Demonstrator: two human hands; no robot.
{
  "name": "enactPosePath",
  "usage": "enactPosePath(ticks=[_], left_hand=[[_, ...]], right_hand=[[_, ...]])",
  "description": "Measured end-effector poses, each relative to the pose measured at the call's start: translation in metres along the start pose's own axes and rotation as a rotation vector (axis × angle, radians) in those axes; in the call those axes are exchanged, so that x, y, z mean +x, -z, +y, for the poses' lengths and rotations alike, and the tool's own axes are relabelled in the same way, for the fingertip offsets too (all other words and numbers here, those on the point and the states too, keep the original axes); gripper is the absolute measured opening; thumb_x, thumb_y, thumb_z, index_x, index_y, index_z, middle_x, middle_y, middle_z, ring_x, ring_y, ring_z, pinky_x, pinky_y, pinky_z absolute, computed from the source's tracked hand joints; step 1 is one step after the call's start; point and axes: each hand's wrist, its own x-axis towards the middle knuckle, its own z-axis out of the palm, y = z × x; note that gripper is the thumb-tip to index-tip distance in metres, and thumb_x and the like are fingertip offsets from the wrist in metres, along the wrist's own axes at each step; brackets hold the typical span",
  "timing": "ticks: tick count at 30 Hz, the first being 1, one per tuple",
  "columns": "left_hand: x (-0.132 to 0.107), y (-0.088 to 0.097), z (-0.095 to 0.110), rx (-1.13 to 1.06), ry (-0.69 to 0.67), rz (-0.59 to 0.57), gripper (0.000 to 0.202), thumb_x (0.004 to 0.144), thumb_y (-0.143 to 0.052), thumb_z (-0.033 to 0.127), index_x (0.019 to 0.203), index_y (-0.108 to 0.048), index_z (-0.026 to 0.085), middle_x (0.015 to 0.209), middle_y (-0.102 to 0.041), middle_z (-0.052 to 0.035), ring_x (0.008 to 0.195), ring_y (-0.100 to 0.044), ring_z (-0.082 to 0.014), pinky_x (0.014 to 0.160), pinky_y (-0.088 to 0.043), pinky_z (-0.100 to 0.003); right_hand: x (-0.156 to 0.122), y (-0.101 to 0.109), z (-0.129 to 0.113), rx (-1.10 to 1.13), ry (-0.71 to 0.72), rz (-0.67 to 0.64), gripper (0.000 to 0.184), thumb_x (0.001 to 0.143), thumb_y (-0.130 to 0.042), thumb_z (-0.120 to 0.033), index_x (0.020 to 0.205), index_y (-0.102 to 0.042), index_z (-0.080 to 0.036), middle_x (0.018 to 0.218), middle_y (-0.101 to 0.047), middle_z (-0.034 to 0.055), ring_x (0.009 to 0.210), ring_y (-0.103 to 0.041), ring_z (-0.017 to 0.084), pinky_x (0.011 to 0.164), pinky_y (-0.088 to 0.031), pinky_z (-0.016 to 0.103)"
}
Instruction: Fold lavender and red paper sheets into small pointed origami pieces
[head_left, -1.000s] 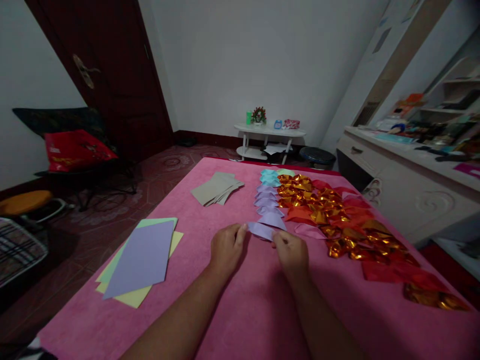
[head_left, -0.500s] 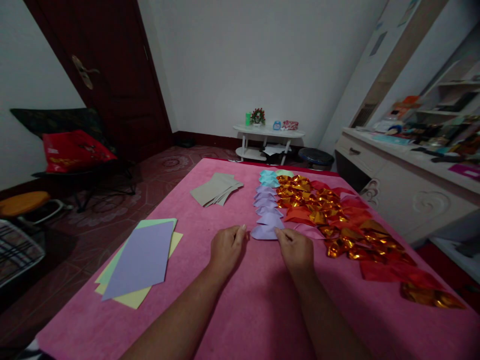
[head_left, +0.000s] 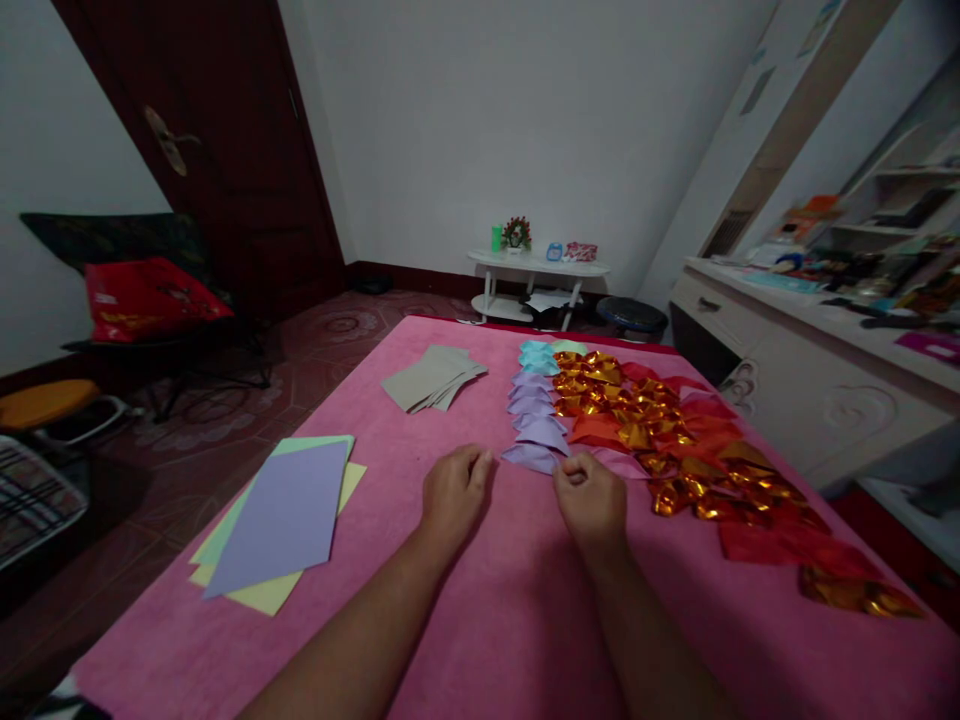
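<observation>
My left hand (head_left: 453, 489) rests on the pink tablecloth (head_left: 480, 620) with its fingers curled and nothing visible in them. My right hand (head_left: 590, 498) lies beside it, fingers curled, its fingertips at the near edge of the nearest lilac folded paper piece (head_left: 531, 456). That piece ends a row of lilac folded pieces (head_left: 534, 410) running away from me, topped by light blue folded pieces (head_left: 538, 355). Right of the row lies a spread of gold and red foil folded pieces (head_left: 675, 440).
A stack of lilac, green and yellow paper sheets (head_left: 281, 520) lies at the left of the table. Grey paper sheets (head_left: 433, 378) lie farther back. A white dresser (head_left: 817, 370) stands to the right, a small white side table (head_left: 536, 270) behind, a chair with a red cushion (head_left: 146, 290) at left.
The lilac piece that both hands held a second ago now lies on the cloth at the near end of the row. My left hand has let go; my right hand has curled.
</observation>
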Motion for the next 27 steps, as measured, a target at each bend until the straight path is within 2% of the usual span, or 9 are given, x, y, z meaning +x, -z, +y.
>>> enactPosePath(ticks=[2, 4, 7, 10, 13, 15, 19, 23, 27], left_hand=[[0.006, -0.003, -0.002, -0.051, -0.055, 0.05, 0.022, 0.088, -0.047, 0.028, 0.086, -0.067, 0.019, 0.086, -0.067, -0.0039, 0.079, -0.06, -0.0167, 0.069, -0.042, -0.025], [0.013, -0.005, -0.002, -0.13, -0.122, 0.066, 0.02, 0.085, -0.051, 0.025, 0.096, -0.066, 0.019, 0.095, -0.066, -0.0054, 0.087, -0.06, -0.0174, 0.077, -0.044, -0.027], [0.025, -0.01, -0.001, -0.218, -0.24, 0.006, 0.025, 0.088, -0.051, 0.028, 0.105, -0.067, 0.021, 0.104, -0.064, -0.0069, 0.097, -0.058, -0.0183, 0.087, -0.044, -0.03], [0.034, -0.016, 0.001, -0.231, -0.306, -0.078, 0.028, 0.091, -0.047, 0.034, 0.106, -0.069, 0.023, 0.107, -0.064, -0.007, 0.103, -0.056, -0.0192, 0.093, -0.043, -0.033], [0.037, -0.019, 0.002, -0.227, -0.314, -0.133, 0.031, 0.092, -0.044, 0.036, 0.107, -0.069, 0.024, 0.107, -0.065, -0.0063, 0.102, -0.057, -0.0192, 0.094, -0.043, -0.033], [0.036, -0.019, 0.003, -0.249, -0.304, -0.142, 0.033, 0.094, -0.041, 0.037, 0.107, -0.068, 0.023, 0.107, -0.066, -0.0063, 0.102, -0.057, -0.0187, 0.094, -0.043, -0.033], [0.032, -0.017, 0.005, -0.285, -0.284, -0.147, 0.037, 0.095, -0.038, 0.037, 0.106, -0.069, 0.02, 0.107, -0.065, -0.0077, 0.101, -0.058, -0.0175, 0.092, -0.043, -0.03], [0.029, -0.015, 0.008, -0.224, -0.246, -0.152, 0.04, 0.095, -0.036, 0.039, 0.1, -0.07, 0.019, 0.1, -0.066, -0.0073, 0.094, -0.059, -0.0168, 0.088, -0.044, -0.027], [0.028, -0.015, 0.009, -0.156, -0.25, -0.148, 0.037, 0.094, -0.039, 0.037, 0.099, -0.071, 0.019, 0.095, -0.066, -0.0067, 0.092, -0.059, -0.0171, 0.086, -0.044, -0.028]], right_hand=[[-0.001, 0.002, -0.003, -0.026, 0.037, 0.011, 0.006, 0.067, -0.052, -0.018, 0.064, -0.055, -0.021, 0.061, -0.061, -0.0002, 0.053, -0.056, 0.015, 0.052, -0.037, 0.024], [-0.001, 0.004, -0.004, -0.036, 0.083, 0.048, 0.015, 0.063, -0.049, -0.012, 0.069, -0.058, -0.021, 0.078, -0.062, 0.0025, 0.064, -0.058, 0.016, 0.057, -0.041, 0.025], [-0.001, 0.007, -0.003, -0.075, 0.118, 0.065, 0.021, 0.063, -0.047, -0.009, 0.069, -0.063, -0.021, 0.1, -0.061, 0.0057, 0.089, -0.058, 0.021, 0.073, -0.046, 0.03], [0.0, 0.007, 0.001, -0.159, 0.171, 0.039, 0.033, 0.066, -0.044, -0.003, 0.075, -0.07, -0.022, 0.112, -0.061, 0.0048, 0.103, -0.052, 0.024, 0.088, -0.043, 0.035], [0.0, 0.005, 0.003, -0.214, 0.224, 0.035, 0.043, 0.07, -0.041, 0.0, 0.096, -0.07, -0.02, 0.112, -0.065, 0.0045, 0.104, -0.051, 0.024, 0.092, -0.041, 0.036], [0.0, 0.005, 0.002, -0.228, 0.246, 0.046, 0.044, 0.073, -0.041, -0.001, 0.103, -0.069, -0.018, 0.11, -0.067, 0.0055, 0.103, -0.05, 0.025, 0.094, -0.041, 0.038], [0.0, 0.006, -0.004, -0.233, 0.282, 0.062, 0.04, 0.078, -0.041, -0.003, 0.103, -0.069, -0.016, 0.107, -0.068, 0.0064, 0.1, -0.049, 0.026, 0.092, -0.042, 0.039], [0.002, 0.005, -0.008, -0.237, 0.291, 0.035, 0.037, 0.079, -0.042, -0.004, 0.101, -0.069, -0.017, 0.105, -0.068, 0.0069, 0.097, -0.049, 0.026, 0.085, -0.043, 0.038], [0.001, 0.006, -0.013, -0.187, 0.314, 0.075, 0.028, 0.08, -0.048, -0.01, 0.096, -0.069, -0.019, 0.104, -0.066, 0.0071, 0.099, -0.05, 0.026, 0.088, -0.042, 0.038]])
